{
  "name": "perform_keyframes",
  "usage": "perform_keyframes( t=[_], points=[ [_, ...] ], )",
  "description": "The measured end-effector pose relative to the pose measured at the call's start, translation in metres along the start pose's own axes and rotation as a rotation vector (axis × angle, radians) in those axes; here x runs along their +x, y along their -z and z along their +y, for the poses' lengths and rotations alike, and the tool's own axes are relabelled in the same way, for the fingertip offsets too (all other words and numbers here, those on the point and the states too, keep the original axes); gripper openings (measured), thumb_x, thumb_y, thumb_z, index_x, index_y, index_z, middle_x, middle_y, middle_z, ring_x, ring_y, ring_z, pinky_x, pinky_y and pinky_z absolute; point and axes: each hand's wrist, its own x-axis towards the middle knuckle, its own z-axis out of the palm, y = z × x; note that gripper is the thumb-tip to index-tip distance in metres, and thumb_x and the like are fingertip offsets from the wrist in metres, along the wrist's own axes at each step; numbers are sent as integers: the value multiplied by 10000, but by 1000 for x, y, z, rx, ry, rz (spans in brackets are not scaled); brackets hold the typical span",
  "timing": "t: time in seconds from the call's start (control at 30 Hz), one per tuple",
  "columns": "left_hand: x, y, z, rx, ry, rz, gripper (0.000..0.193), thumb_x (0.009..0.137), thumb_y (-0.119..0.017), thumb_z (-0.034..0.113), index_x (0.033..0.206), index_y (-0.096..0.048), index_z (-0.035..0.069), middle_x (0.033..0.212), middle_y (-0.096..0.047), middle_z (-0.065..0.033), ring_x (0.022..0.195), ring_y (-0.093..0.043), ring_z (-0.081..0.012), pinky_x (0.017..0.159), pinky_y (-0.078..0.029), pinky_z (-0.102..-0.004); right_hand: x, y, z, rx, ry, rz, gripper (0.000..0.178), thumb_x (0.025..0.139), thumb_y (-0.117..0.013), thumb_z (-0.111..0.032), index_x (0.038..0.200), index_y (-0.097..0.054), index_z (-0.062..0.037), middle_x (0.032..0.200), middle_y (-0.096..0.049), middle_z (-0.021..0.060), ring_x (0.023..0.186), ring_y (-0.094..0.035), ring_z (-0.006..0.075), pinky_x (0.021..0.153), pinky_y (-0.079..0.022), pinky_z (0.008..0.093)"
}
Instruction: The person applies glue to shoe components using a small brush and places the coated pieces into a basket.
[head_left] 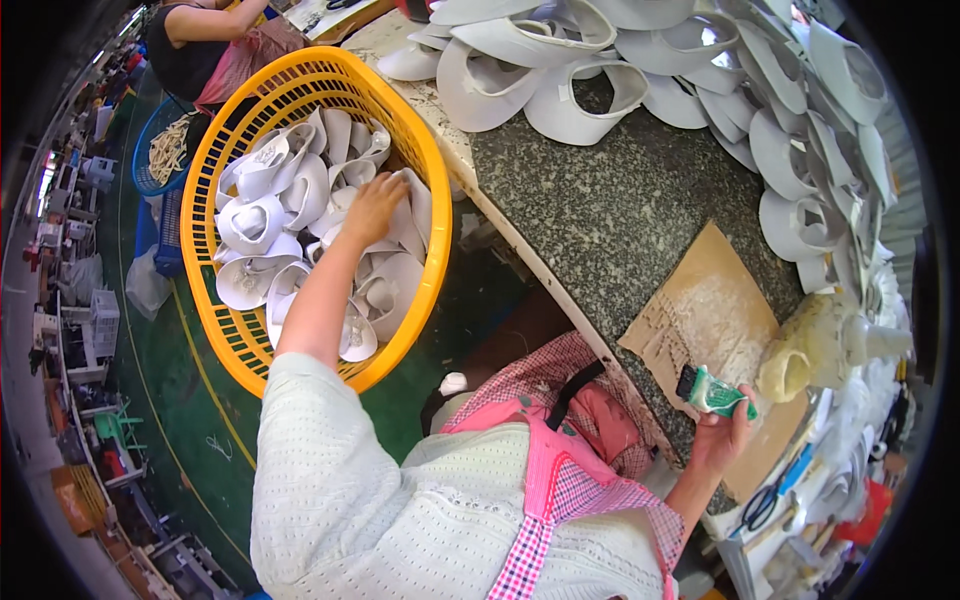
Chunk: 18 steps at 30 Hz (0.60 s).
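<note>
My left hand (372, 210) reaches into a yellow plastic basket (428, 160) filled with white shoe uppers (250, 222). Its fingers are bent together at the edge of a white shoe upper (412, 228) near the basket's right side; the fingertips are partly hidden. Over the worktable's near right part, my right hand (722, 432) is closed around a brush (716, 394) with a green and whitish handle and a dark end. Beneath the brush lies a piece of brown cardboard (708, 290) smeared with a whitish residue. Right of the brush is a yellowish, coated container (784, 374).
More white uppers (588, 105) line the far and right edges of the speckled worktable (575, 215). Scissors (762, 508) lie at the lower right. Behind the yellow basket, a blue basket (143, 160) holds pale strips, and another person (205, 35) sits at the upper left.
</note>
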Motion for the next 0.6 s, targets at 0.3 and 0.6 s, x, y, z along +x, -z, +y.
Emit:
perform_keyframes(
  t=[0.3,0.6],
  points=[
    [-5,90,-30,-61,-37,-469,134,584,-684,179,640,-620,75,864,-587,-81,946,-481,-265,832,-389,-365,-14,31,-10,-78,55,173,210,876,-478,-110,1059,-491,-6,844,-593,88,710,-598,141,471,-461,199],
    [-10,186,-73,-445,558,-817,220,819,-540,206,835,-610,-1,706,-614,-42,665,-580,-119,642,-454,-250,7,27,-26,-45,96,42,201,864,-488,-97,1036,-502,5,806,-605,109,589,-561,167,538,-456,255]
  ],
)
